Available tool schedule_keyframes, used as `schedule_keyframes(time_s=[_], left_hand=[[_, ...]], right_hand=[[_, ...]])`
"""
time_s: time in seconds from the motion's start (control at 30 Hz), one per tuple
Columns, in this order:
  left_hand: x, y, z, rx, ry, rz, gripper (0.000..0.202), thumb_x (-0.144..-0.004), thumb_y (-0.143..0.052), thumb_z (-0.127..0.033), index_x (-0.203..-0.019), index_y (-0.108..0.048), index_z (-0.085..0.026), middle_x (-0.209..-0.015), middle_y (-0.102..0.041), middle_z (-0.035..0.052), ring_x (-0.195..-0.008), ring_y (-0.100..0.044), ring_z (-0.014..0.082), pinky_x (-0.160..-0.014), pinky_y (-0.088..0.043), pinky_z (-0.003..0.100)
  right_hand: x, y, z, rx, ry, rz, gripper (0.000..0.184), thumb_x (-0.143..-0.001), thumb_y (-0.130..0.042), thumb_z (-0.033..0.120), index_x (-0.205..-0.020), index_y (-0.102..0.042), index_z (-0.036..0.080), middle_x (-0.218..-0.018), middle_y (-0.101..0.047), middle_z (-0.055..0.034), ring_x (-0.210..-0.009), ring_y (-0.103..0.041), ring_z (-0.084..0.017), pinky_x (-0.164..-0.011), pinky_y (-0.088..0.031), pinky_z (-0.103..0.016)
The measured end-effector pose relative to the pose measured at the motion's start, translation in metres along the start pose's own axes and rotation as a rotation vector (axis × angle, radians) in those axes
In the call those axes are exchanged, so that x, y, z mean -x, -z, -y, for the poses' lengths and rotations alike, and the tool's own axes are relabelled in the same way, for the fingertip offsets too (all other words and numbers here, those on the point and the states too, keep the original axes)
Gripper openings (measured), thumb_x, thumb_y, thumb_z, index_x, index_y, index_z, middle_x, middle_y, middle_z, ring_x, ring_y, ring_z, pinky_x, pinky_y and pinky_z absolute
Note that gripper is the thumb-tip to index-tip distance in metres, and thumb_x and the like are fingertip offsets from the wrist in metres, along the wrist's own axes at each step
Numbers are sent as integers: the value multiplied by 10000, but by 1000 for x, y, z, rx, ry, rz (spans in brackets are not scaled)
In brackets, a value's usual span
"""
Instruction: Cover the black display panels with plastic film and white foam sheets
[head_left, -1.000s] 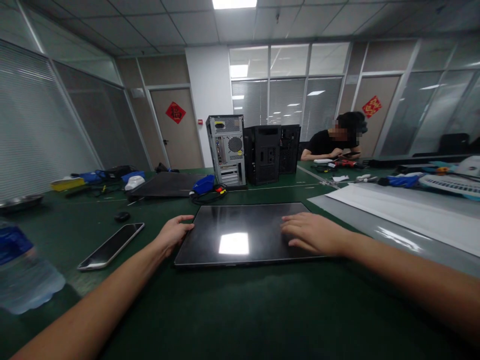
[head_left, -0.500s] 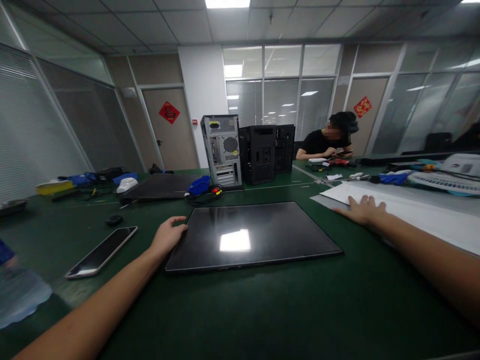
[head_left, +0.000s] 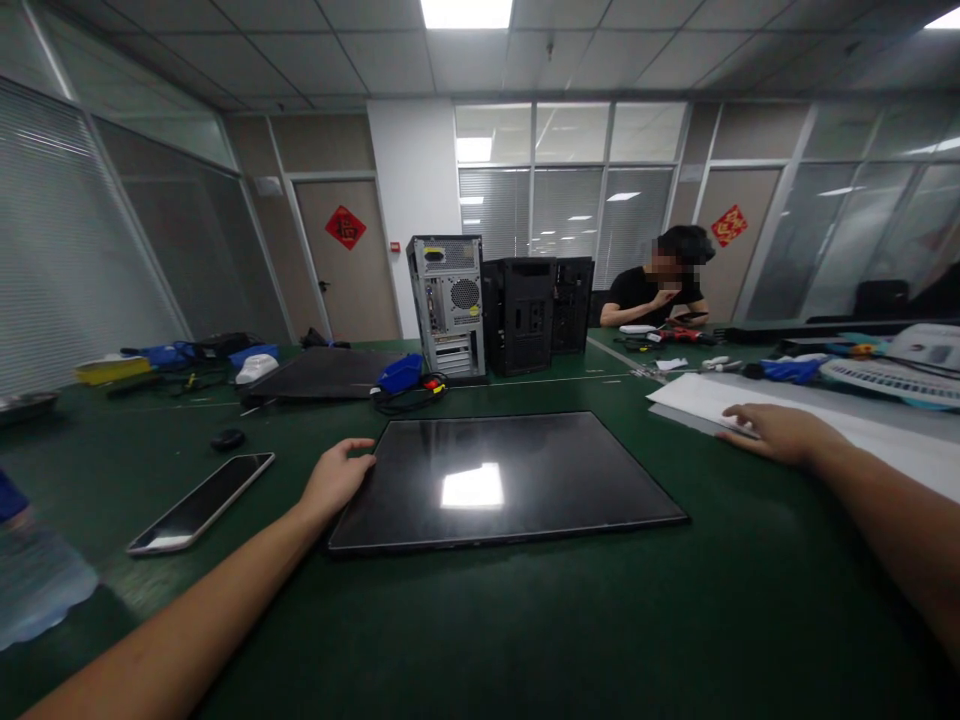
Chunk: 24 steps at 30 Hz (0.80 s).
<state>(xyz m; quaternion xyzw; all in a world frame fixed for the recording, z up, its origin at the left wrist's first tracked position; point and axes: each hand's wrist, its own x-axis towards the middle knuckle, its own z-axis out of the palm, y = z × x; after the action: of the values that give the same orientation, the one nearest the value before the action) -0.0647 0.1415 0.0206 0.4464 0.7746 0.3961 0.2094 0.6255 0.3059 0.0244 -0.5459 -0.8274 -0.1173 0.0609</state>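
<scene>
A flat black screen panel [head_left: 555, 470] lies face up on the green table, with a ceiling light mirrored in it. My left hand [head_left: 337, 478] holds its left edge; the thumb and index finger show, and the other fingers are hidden. To the right, my right hand [head_left: 780, 432] is at the near edge of a large white sheet [head_left: 690, 393], which has a grey layer under it. The sheet's edge passes between its thumb and fingers. A smartphone [head_left: 202, 503] and a small black mouse-like object [head_left: 227, 439] lie left of my left hand.
Behind the panel stand a computer tower [head_left: 448, 310] and black cases [head_left: 521, 315]. A blue connector with cables [head_left: 400, 374] and a dark flat panel [head_left: 322, 375] lie nearby. Across the table sits a person [head_left: 660, 290]. A clear plastic bottle [head_left: 41, 580] is at the left.
The white sheet has slid to the right along with my right hand, whose spread fingers have drawn in at its edge. My left hand stays at the screen panel.
</scene>
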Motion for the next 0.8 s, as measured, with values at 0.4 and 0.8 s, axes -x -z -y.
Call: schedule_keyframes(time_s=[0.4, 0.8], left_hand=[[2, -3, -6, 62, 24, 15, 412, -785, -578, -281, -1184, -606, -182, -664, -713, 16, -603, -698, 225, -553, -497, 303], [-9, -5, 12, -40, -86, 2, 357, -779, -557, -358, -1084, -664, -204, -669, -707, 16, -604, -676, 228, -530, -447, 295]], right_hand=[[-47, -36, -28, 50, -384, -81, 777, -860, -342, 705, -1205, -593, 56, -1206, -588, -278, -1085, -612, -321, -838, -485, -421], [-25, -15, 45, 203, -60, -478, 499, -960, -250, 356, -760, -661, 156, -797, -628, -157, -708, -618, -286, -653, -464, -422]])
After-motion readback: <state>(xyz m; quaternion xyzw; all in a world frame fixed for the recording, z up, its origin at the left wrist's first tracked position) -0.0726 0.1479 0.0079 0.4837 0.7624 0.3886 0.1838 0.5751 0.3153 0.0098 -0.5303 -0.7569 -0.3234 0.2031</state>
